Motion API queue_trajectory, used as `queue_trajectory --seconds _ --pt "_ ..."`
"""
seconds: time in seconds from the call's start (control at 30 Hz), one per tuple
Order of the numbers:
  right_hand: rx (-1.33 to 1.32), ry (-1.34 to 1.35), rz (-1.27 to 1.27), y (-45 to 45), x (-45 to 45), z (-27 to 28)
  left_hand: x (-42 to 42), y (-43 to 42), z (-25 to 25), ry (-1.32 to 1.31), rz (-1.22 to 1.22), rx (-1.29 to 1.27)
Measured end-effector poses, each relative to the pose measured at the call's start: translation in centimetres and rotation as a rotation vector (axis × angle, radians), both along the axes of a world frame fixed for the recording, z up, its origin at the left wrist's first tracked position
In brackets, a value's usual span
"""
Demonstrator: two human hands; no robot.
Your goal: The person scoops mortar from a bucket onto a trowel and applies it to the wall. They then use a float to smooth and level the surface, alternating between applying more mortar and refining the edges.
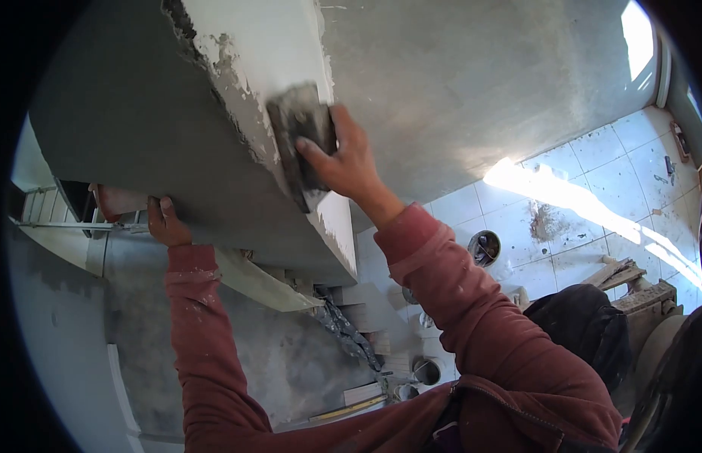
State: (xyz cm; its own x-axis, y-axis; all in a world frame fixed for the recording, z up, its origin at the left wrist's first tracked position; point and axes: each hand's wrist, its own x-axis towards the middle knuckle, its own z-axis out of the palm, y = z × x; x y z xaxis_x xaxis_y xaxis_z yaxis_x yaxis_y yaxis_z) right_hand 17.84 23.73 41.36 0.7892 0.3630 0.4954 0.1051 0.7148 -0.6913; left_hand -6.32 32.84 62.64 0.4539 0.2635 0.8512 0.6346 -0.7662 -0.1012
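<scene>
My right hand (349,162) is closed round the handle of a plastering trowel (298,113), a rectangular tool smeared with grey and white. The trowel lies against the white strip (253,45) of a ragged-edged, partly plastered beam or wall end, and its outline is a little blurred. Lower left, my left hand (170,225) is at the lower edge of the smooth grey face (140,113), thumb and fingers bent upward. What those fingers grip is partly hidden. Just left of them is a flat reddish-brown piece (123,202).
Beyond the beam is a grey plastered wall (472,83). Far below, the white tiled floor (517,257) carries a bucket (484,248), another bucket (426,371), splatter and wood scraps (615,273). A dark cloth-like bundle (581,325) lies at right, crumpled plastic sheeting (347,332) below.
</scene>
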Motion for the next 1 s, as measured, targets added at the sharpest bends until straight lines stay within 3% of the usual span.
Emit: queue_trajectory --seconds 0.13,0.2,0.37,0.5,0.57,0.6,0.73,0.8,0.87,0.97,1.0 --pt "-0.035 0.164 0.174 -0.7 -0.6 -1.0 1.0 -0.3 -0.1 0.002 -0.103 -0.032" --pt "0.221 0.216 0.22 -2.5 0.5 0.7 0.4 0.0 -0.2 0.012 -0.095 -0.059" --pt "-0.017 0.101 0.276 -0.7 -1.6 -1.3 -0.2 0.2 0.1 0.003 -0.002 -0.057" --pt "-0.058 0.118 0.277 -1.1 -1.2 -1.6 -0.1 0.0 0.2 0.013 -0.045 -0.119" --pt "0.225 0.233 0.37 -3.5 -0.2 0.6 0.1 -0.3 0.1 -0.006 0.003 -0.123" --pt "0.216 0.235 0.373 -3.2 -0.7 0.5 -0.1 -0.2 0.1 -0.007 0.007 -0.133" --pt "-0.025 0.165 0.275 -0.1 -3.8 -4.0 0.3 -0.3 -0.2 -0.051 0.005 -0.11" --pt "-0.335 0.124 0.364 0.5 -4.5 -5.8 1.0 -0.4 -0.3 -0.039 -0.036 -0.065" --pt "-0.237 0.192 0.375 0.4 -4.5 -6.1 1.0 -0.6 -0.4 -0.069 -0.044 -0.103" --pt "0.156 0.222 0.362 -2.3 -3.0 -2.4 0.1 0.1 -0.1 -0.093 -0.046 -0.113" --pt "0.153 0.218 0.366 -2.0 -3.4 -2.4 0.1 0.2 -0.1 -0.097 -0.042 -0.114"
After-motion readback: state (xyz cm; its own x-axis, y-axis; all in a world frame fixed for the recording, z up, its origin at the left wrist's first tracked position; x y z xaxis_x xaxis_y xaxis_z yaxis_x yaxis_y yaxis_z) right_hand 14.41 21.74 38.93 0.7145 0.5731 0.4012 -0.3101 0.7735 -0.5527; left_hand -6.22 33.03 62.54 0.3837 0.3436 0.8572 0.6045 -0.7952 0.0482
